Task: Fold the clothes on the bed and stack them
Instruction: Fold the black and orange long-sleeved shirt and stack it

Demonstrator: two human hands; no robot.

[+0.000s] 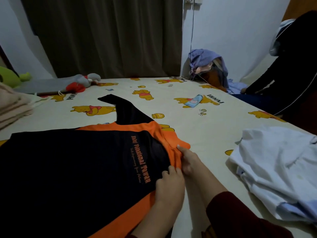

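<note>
While your left hand (169, 182) and right hand (187, 160) both pinch the collar (173, 150), the shirt (77, 160) stretches toward nine o'clock, its sleeve (127, 110) toward twelve.

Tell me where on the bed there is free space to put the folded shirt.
Bare sheet lies between the black and orange shirt and the white clothes pile, and beyond the shirt's sleeve toward the curtain. Crowded: the left edge with the folded stack and the toys.
</note>
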